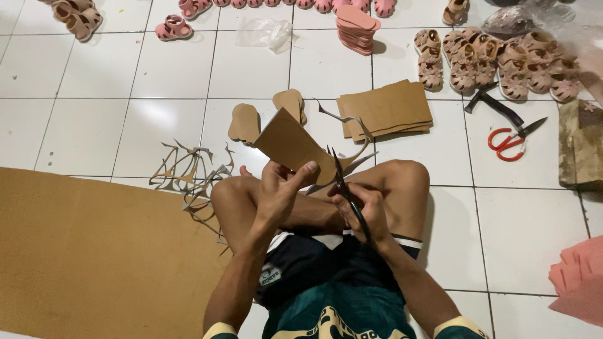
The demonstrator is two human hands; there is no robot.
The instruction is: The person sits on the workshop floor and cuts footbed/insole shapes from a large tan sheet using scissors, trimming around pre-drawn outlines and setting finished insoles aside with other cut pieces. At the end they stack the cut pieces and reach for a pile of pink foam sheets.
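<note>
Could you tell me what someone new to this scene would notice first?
In the middle, the left hand holds a brown board sheet while the right hand works black scissors into it. Curly offcuts lie on the tiles at left. Small sandals crowd the upper right, above red-handled scissors.

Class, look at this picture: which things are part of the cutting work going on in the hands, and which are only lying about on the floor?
In use:
left hand holding the tan cardboard sheet
right hand working the black scissors
grey offcut strips
tan cut-out sole shapes

Lying about:
red-handled scissors
black hammer
beige sandals
stack of pink soles
</note>
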